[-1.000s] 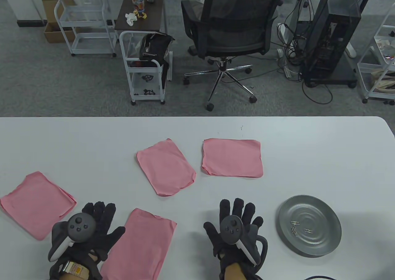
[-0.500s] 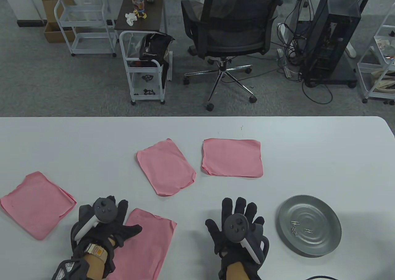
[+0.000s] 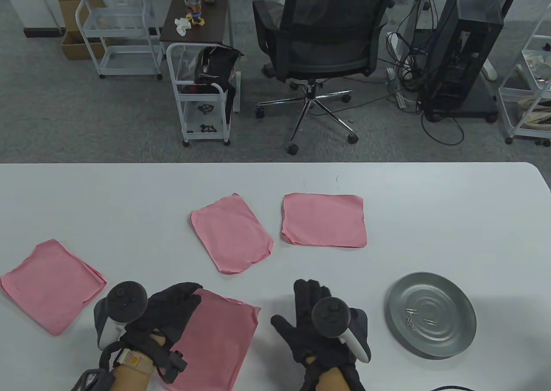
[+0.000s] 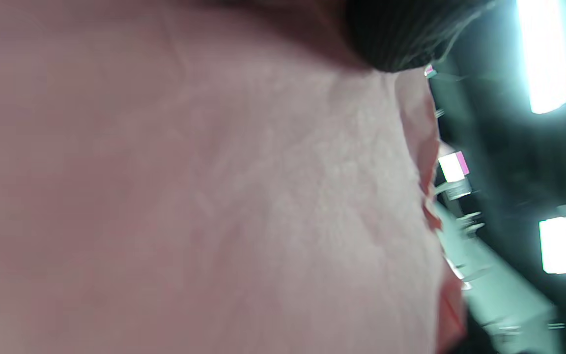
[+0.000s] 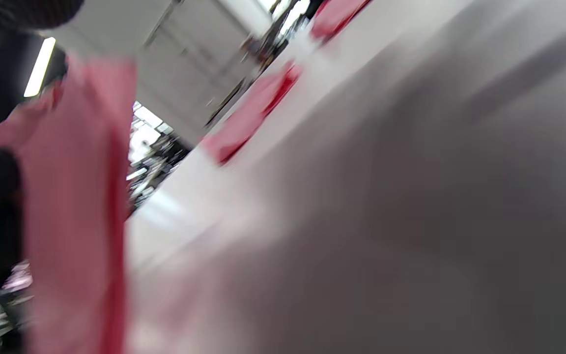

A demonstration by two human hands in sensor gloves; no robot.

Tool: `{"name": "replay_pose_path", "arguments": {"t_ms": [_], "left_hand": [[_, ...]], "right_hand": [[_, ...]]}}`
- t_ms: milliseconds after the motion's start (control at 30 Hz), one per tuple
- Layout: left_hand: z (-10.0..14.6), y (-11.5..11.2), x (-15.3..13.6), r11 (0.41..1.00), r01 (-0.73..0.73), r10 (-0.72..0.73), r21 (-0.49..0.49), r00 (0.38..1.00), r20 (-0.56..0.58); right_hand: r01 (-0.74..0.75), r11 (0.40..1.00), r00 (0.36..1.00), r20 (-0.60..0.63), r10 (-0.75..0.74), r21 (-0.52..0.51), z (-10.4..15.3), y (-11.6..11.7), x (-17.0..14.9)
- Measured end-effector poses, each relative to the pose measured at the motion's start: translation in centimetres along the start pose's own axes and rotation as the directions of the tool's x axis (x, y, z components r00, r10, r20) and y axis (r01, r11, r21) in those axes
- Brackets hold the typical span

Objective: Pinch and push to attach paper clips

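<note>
left hand (image 3: 172,307) grips near pink sheet (image 3: 215,343). right hand (image 3: 318,322) spread, empty. clips (image 3: 415,318) in dish (image 3: 456,335) lie right of it.

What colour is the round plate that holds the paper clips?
The plate is plain grey metal with faint concentric rings. It shows best in the table view.

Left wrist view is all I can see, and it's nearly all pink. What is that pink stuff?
Observer: A cloth, the nearest of four on the table; the left hand holds its far left corner.
Operator: What gets attached?
Observer: Clips, lying in a metal dish at the right.
Operator: And the other hand?
Observer: The right hand is open beside the cloth, holding nothing.
</note>
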State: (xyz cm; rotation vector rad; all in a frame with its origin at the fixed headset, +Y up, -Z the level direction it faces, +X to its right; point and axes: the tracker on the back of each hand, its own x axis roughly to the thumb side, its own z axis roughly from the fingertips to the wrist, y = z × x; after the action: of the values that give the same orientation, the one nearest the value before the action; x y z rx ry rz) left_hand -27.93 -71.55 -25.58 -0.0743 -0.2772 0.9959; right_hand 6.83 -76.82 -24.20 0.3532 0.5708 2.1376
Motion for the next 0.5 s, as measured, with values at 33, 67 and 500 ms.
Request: {"name": "replay_pose_path", "arguments": {"t_ms": [33, 67, 500], "left_hand": [[0.5, 0.3, 0.7, 1.0, -0.006, 0.006, 0.006, 0.999, 0.037], [1.3, 0.6, 1.7, 1.0, -0.022, 0.021, 0.006, 0.996, 0.091], [5.3, -0.5, 0.6, 0.955, -0.21, 0.267, -0.21, 0.917, 0.296]], "right_hand": [[0.069, 0.996, 0.997, 0.041, -0.071, 0.06, -0.1, 0.7, 0.3], [0.125, 0.989, 0.989, 0.069, -0.131, 0.084, -0.2, 1.2, 0.6], [0.223, 0.947, 0.827, 0.559, -0.058, -0.232, 2.9, 2.7, 8.1]]}}
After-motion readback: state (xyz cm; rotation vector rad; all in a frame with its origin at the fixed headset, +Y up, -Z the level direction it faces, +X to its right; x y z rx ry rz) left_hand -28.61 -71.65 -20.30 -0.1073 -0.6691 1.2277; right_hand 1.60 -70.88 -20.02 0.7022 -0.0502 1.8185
